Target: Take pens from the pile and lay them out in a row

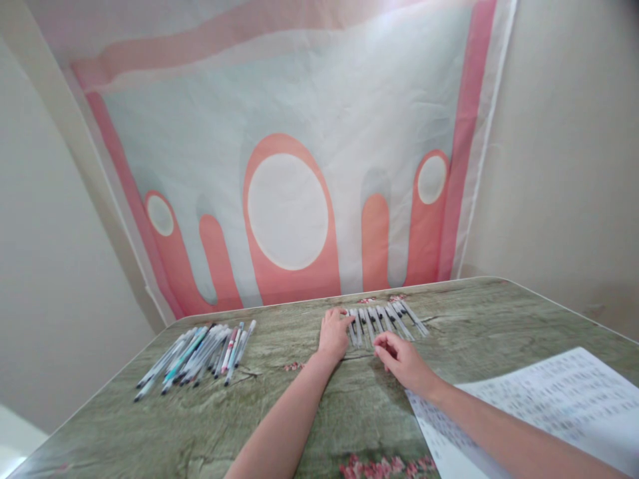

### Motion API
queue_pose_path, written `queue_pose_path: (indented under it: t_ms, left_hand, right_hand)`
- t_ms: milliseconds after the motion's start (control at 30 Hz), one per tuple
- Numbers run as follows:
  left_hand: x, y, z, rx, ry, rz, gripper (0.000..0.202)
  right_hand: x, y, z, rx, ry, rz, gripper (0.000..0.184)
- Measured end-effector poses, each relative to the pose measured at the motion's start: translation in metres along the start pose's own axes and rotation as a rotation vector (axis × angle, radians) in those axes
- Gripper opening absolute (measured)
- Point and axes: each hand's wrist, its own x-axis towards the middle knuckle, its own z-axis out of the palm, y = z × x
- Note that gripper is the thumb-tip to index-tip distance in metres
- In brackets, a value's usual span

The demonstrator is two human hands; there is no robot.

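Observation:
A row of clear pens [384, 322] with dark tips and caps lies side by side near the far edge of the table. At the left end of this row rests my left hand [333, 334], its fingers stretched out and apart, with the thumb side touching or very near the leftmost pen. My right hand [402, 360] is just in front of the row, its fingers curled in and closed. No pen sticks out of it, and the inside of the palm is hidden.
A loose pile of pens [200, 352], some blue and pink, lies on the left of the wood-patterned table [279, 426]. A printed paper sheet [554, 392] lies at the right, partly under my right forearm. Behind the table hangs a patterned cloth [299, 86].

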Motion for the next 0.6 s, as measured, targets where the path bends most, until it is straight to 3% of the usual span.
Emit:
queue_pose_path:
  t_ms: [233,600]
  left_hand:
    - [-0.003,0.007,-0.01,0.051,-0.069,0.003,0.041]
    - [-0.008,0.008,-0.014,0.062,-0.064,0.023,0.037]
  right_hand:
    - [0.0,-0.002,0.0,0.02,0.004,0.012,0.016]
    - [0.0,0.0,0.0,-0.003,0.001,0.005,0.015]
